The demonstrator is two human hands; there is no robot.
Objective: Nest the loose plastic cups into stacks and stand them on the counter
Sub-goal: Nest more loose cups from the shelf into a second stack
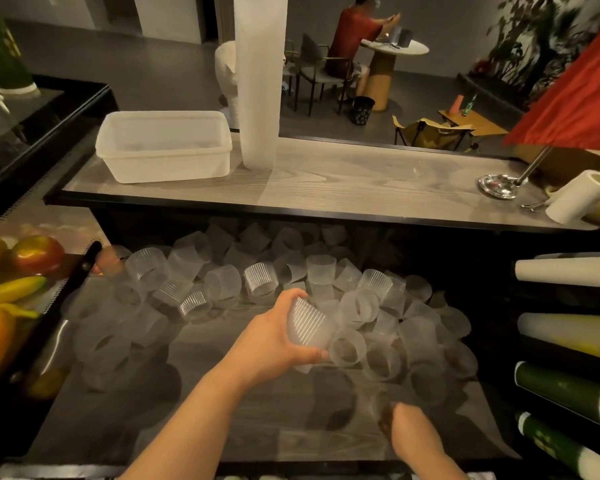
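Cups [257, 282] lie loose across lower shelf [222, 362]; tall nested stack [258, 81] already stands on counter [343, 181]. My left hand [274, 344] grips a ribbed cup [307, 325] sideways, mouth clear for nesting. Right hand [407, 427] reaches low; grip unclear.

Frosted, vertically ribbed clear plastic cups [260, 284] across grey wood-grain lower desk [222, 375]. Milky white rectangular plastic tub [163, 147] at upper desk's left end; red cloth flag [575, 98] at right.
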